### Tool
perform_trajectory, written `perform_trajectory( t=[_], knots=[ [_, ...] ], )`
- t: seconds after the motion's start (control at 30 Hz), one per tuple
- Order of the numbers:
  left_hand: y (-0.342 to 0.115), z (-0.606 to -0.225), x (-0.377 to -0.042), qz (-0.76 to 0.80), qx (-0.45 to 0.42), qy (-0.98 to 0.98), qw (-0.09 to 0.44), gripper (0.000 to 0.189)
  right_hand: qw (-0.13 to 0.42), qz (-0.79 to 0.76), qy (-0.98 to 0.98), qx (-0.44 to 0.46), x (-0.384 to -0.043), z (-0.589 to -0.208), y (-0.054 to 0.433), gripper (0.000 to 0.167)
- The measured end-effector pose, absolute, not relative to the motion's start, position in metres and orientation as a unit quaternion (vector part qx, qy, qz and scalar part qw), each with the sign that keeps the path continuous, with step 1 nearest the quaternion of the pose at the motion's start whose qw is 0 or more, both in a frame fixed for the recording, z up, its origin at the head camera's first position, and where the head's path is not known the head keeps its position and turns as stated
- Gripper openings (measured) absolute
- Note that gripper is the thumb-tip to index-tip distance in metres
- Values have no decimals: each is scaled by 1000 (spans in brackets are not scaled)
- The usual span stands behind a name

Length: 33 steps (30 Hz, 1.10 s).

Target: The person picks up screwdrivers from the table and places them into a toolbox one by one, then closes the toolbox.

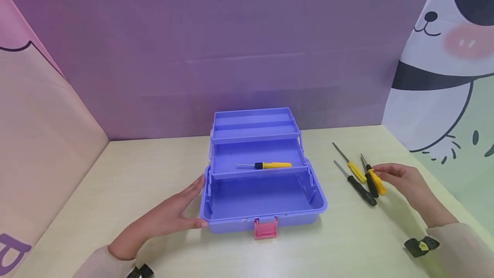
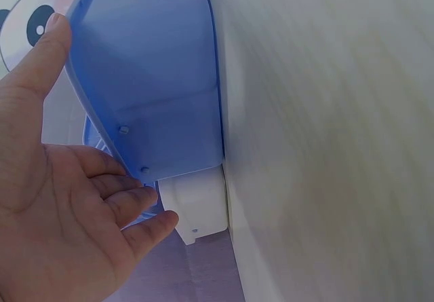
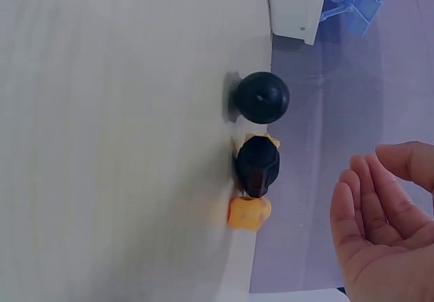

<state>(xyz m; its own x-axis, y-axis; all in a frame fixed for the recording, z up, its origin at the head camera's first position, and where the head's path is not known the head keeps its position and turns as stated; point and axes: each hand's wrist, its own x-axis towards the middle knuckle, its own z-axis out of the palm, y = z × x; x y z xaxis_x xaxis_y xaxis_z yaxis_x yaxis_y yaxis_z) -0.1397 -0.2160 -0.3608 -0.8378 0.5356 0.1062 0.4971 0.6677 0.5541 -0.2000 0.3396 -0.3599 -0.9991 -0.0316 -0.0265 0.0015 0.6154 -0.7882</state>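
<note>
A purple toolbox (image 1: 266, 225) stands unfolded in the head view, with two stepped trays and a pink latch (image 1: 266, 229). A screwdriver with a yellow and black handle (image 1: 273, 165) lies in its lower tray. My left hand (image 1: 175, 211) rests against the toolbox's left side, fingers and thumb spread along the rim. To the right, my right hand (image 1: 403, 181) hovers by several screwdrivers, nearest one with an orange-yellow handle (image 1: 378, 184). Its fingers are loosely bent. In the right wrist view they are apart from the screwdriver handles (image 3: 249, 213) and hold nothing.
Beside the orange-yellow handle lie a black-handled screwdriver (image 1: 361, 191), a yellow-handled one (image 1: 356, 172) and another dark handle (image 1: 372, 186). The light wooden table (image 1: 162, 162) ends at a purple backdrop (image 1: 247, 55), with printed panels at both sides.
</note>
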Motion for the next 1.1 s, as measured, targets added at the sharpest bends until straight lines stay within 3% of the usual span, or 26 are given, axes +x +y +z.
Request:
perform_trajectory(
  t=[0.5,0.9,1.1],
  knots=[
    [-217,-361,-140,293,289,911,34,100,43,-447,893,4,-203,-364,345,55],
    [-217,-363,-142,295,291,909,32,101,65,-534,843,7,-212,-374,350,43],
    [-217,-362,-142,291,287,912,36,102,69,-543,836,23,-214,-375,349,51]
  ],
)
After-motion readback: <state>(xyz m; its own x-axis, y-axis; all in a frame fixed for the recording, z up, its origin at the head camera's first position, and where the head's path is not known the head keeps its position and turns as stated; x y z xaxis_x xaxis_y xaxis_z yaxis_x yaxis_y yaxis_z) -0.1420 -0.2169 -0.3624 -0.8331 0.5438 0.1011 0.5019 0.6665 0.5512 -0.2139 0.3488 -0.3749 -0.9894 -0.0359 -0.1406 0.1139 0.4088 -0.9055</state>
